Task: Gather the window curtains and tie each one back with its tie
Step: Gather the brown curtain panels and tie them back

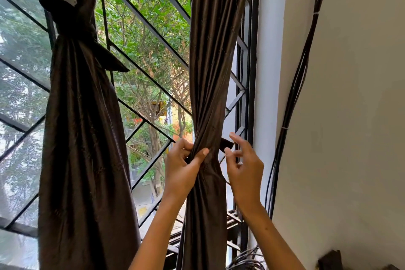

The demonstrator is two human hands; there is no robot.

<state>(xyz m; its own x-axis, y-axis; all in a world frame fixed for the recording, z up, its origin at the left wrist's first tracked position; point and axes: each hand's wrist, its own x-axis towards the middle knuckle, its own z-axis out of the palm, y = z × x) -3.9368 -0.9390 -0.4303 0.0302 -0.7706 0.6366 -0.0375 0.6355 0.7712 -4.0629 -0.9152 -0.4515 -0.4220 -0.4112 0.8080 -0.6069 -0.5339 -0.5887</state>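
Note:
Two dark brown satin curtains hang at the window. The left curtain (81, 138) is bunched and bound high up by a dark tie (72, 28) with a white patch above it. The right curtain (210, 72) is gathered into a narrow bundle. My left hand (182, 166) grips that bundle at its waist, thumb across the front. Just right of the bundle, my right hand (243, 164) pinches the dark end of a tie strip (226, 144) that sticks out from behind the fabric. The rest of the strip is hidden behind the curtain.
A black metal window grille (153, 85) with diagonal bars stands behind the curtains, with trees outside. A bundle of black cables (293, 94) runs down the cream wall at the right. More coiled cables (247, 261) and a dark object (331, 261) lie at the bottom right.

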